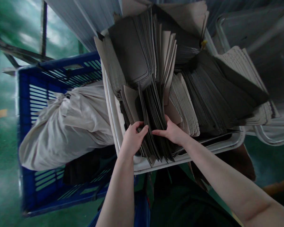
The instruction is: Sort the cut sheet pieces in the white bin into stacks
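Note:
A white bin (113, 118) holds many stacks of thin dark and beige sheets. Near its front edge stands a bundle of dark sheets (155, 104). My left hand (134, 135) grips sheets at the left side of this bundle, thumb on the near face and fingers partly hidden behind them. On the bundle's right side is my right hand (171, 130), its thumb and fingers closed around the dark sheets. Beige sheets (183, 104) stand to the right of the bundle, and a wide fan of dark sheets (210, 91) lies beyond them.
At the left, a blue crate (20, 132) holds a knotted whitish cloth sack (68, 126). Another pale bin (274, 130) stands at the right. A metal frame (19, 52) is at the upper left, and a corrugated grey surface (71, 19) runs behind.

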Tool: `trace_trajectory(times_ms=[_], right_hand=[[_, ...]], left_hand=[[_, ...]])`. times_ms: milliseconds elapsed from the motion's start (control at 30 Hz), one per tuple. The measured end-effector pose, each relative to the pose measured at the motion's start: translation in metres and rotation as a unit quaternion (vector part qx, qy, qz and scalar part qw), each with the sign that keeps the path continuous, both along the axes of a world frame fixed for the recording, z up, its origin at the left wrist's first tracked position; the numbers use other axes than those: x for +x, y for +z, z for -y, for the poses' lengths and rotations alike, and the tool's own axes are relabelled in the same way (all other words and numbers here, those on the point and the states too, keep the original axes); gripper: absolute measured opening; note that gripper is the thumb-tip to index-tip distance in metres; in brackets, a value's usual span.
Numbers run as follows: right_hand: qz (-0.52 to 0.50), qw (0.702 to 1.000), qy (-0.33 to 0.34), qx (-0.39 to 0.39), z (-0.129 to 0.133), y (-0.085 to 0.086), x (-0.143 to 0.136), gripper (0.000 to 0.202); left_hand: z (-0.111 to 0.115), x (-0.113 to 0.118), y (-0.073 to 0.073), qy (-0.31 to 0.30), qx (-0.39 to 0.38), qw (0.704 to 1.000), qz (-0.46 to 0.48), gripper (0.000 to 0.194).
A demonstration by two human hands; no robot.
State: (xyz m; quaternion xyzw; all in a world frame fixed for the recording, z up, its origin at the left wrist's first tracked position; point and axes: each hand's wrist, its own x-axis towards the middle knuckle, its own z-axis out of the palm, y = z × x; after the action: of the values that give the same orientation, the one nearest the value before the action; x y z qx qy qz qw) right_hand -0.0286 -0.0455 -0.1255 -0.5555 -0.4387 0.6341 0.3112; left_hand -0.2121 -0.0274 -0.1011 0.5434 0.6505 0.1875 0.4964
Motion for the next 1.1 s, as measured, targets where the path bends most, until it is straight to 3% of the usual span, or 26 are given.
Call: trace_trajectory(times_ms=[333, 467, 533, 633, 833, 1100], right_hand=[[-0.005, 1.0, -0.005, -0.006, 0.0, 0.002, 0.0, 0.082], [-0.015, 1.0, -0.006, 0.006, 0.0, -0.003, 0.001, 0.082], [-0.013, 1.0, -0.007, 0.011, 0.001, -0.006, 0.001, 0.083], [0.003, 1.0, -0.003, 0.016, 0.001, -0.007, 0.001, 0.082], [-0.007, 0.999, 0.024, 0.038, -0.001, -0.003, 0.004, 0.081], [-0.057, 0.997, 0.056, 0.015, -0.004, -0.004, 0.011, 0.086]], left_hand=[[0.002, -0.004, -0.006, -0.041, 0.02, 0.998, -0.037, 0.035], [0.008, 0.008, 0.001, -0.009, 0.121, 0.992, -0.044, 0.05], [0.009, 0.015, 0.004, -0.024, 0.155, 0.985, -0.067, 0.045], [0.008, 0.024, 0.005, -0.059, 0.133, 0.981, -0.128, 0.025], [-0.002, 0.032, 0.004, -0.079, 0.102, 0.972, -0.196, 0.041], [-0.005, 0.023, 0.007, -0.097, 0.069, 0.979, -0.167, 0.04]])
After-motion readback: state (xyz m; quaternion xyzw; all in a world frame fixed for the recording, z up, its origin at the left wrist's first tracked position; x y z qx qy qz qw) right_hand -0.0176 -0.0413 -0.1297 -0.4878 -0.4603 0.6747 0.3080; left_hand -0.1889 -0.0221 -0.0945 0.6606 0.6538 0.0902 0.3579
